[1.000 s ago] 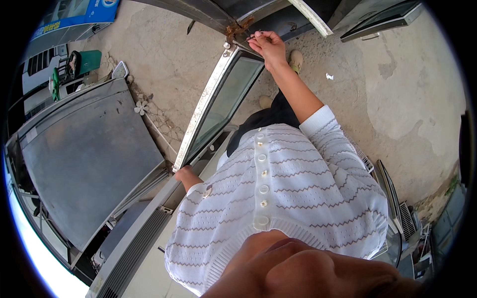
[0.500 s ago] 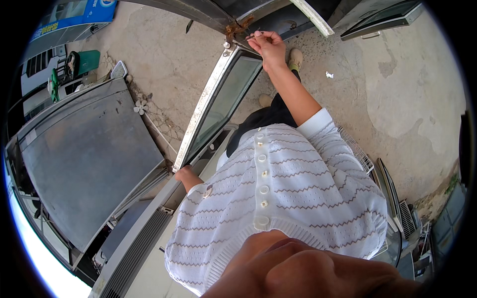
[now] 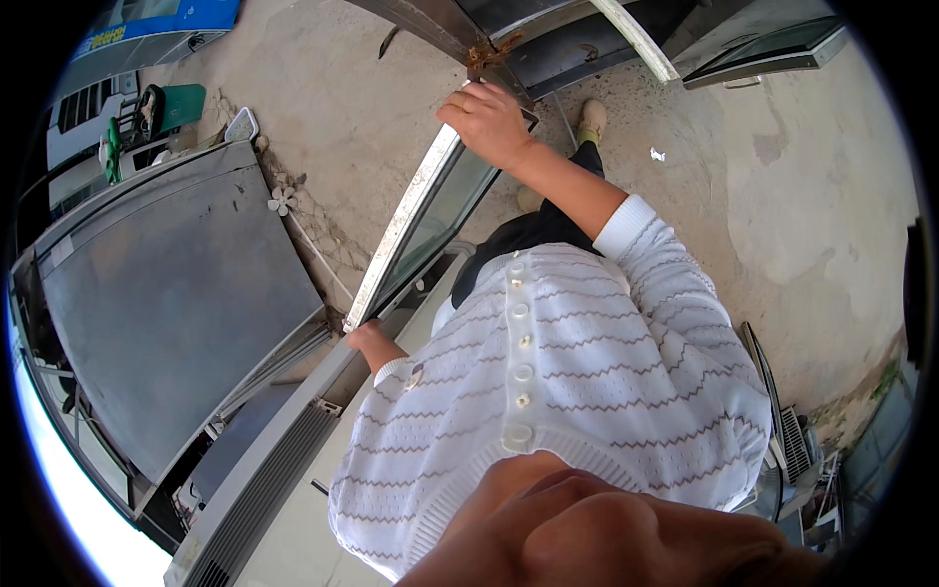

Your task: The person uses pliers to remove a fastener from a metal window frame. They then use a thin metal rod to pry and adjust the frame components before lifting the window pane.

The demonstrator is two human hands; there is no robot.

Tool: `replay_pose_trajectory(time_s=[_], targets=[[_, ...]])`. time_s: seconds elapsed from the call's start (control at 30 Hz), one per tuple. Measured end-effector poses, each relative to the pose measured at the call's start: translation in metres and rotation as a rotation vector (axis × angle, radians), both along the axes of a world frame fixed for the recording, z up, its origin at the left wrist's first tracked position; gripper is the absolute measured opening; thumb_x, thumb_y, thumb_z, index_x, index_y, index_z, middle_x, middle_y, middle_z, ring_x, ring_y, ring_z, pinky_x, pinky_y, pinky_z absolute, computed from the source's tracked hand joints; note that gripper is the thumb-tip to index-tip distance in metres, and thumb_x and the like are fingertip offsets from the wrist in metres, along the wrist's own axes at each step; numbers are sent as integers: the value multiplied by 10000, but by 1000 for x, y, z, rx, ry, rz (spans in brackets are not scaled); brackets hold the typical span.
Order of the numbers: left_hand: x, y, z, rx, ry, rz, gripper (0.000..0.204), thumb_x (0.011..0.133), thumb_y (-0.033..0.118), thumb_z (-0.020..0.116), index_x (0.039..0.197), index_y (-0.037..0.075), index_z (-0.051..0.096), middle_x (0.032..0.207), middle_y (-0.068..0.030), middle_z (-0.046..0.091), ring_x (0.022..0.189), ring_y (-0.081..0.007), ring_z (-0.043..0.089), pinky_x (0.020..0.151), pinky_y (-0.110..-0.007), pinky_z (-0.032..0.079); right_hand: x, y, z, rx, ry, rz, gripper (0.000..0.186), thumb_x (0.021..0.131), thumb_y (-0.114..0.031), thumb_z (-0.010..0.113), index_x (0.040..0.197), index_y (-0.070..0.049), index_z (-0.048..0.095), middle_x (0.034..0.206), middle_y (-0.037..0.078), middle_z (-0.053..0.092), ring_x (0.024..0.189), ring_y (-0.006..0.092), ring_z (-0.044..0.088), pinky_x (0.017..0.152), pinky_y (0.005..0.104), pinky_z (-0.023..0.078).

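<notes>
A framed glass door (image 3: 396, 230) with a scuffed pale metal edge stands tilted in front of me, its dark-edged pane on the right side. My left hand (image 3: 366, 338) grips its near lower corner, most of the fingers hidden behind the frame. At the far end my right hand (image 3: 486, 122) is wrapped over the upper corner, fingers curled across the pale edge. Just beyond that hand, a rusty brown patch (image 3: 484, 59) sits on a dark metal beam (image 3: 425, 27). Whether the door touches the beam there, I cannot tell.
A large grey metal panel (image 3: 181, 303) lies on the left, with a white fan blade (image 3: 282, 202) beside it. A green bin (image 3: 183, 108) stands farther back. A long pale grilled appliance (image 3: 269, 460) is at lower left. Another framed pane (image 3: 768, 54) is at upper right.
My right hand was pinching a small thin dark piece by the rusty patch; now it has come left and closed over the door's upper corner. The left hand keeps its hold.
</notes>
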State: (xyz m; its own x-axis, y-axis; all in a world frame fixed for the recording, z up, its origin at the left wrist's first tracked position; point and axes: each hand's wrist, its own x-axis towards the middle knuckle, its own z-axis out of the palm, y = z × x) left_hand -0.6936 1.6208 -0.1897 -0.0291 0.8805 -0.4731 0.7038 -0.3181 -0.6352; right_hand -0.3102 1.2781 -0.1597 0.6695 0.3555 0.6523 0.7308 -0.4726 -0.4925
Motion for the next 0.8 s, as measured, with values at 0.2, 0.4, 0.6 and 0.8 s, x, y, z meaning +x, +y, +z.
replay_pose_trajectory(time_s=[0.2,0.4,0.6,0.8], targets=[[-35,41,-38,-18,106,30,516,749,405,587,1244,265,544,1321,4,516,1164,-152,530,906,-289,447,-13,-28,-2,186,165,-65,88,738,-122,643,814,-165,642,821,-28,629,754,169,619,623,303,489],[4,12,-13,-66,129,113,526,754,394,587,1260,266,531,1341,6,499,1178,-145,518,922,-286,438,0,-47,-25,1170,1055,-177,132,856,-62,645,915,-30,531,885,85,642,830,168,654,682,261,550],[7,9,-6,-43,128,98,526,753,375,596,1261,253,533,1338,-2,503,1183,-147,513,924,-288,437,18,-50,-35,1528,1238,-97,188,839,-44,657,931,-19,496,944,136,640,895,239,657,773,323,567],[-45,28,-35,60,-63,-234,483,736,327,612,1203,207,581,1279,-41,551,1163,-168,532,895,-296,454,27,-42,-38,1611,1253,-75,179,841,-37,650,925,-8,494,970,159,637,906,262,654,773,344,574]])
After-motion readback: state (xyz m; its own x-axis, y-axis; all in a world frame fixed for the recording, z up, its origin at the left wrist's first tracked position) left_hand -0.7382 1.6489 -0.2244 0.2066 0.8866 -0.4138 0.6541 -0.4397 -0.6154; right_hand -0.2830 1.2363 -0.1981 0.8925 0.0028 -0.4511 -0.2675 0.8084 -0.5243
